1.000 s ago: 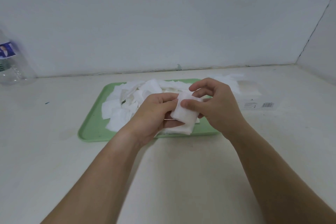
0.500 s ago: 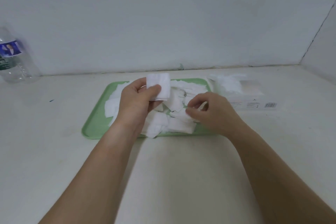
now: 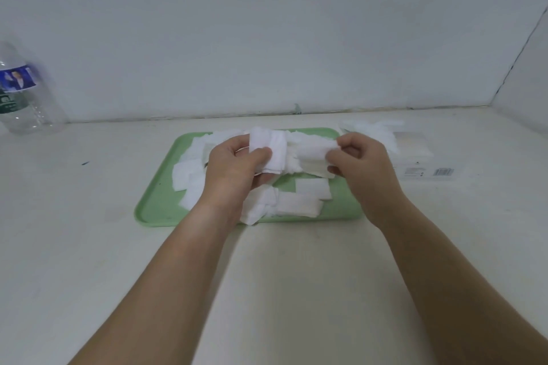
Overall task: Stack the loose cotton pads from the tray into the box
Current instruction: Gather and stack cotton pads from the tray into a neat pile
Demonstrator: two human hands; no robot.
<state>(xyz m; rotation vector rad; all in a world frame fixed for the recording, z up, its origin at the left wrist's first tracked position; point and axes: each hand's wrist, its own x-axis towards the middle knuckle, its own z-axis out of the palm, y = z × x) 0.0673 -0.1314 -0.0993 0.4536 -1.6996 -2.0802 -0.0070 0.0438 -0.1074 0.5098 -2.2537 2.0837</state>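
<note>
A green tray (image 3: 154, 204) lies on the table with several loose white cotton pads (image 3: 284, 204) scattered over it. My left hand (image 3: 234, 169) holds a small stack of pads (image 3: 268, 149) above the tray's middle, thumb across the front. My right hand (image 3: 361, 163) pinches one pad (image 3: 314, 154) by its right edge, just right of the stack and touching it. The white box (image 3: 415, 157) lies to the right of the tray with pads sticking out of its near end.
A clear plastic water bottle (image 3: 20, 92) stands at the far left against the wall. A wall corner closes the table at the far right. Bare tabletop (image 3: 267, 275) stretches between the tray and me.
My right hand has lifted a pad off the tray and brought it up beside the stack. My left hand has lowered slightly and shifted right with the stack.
</note>
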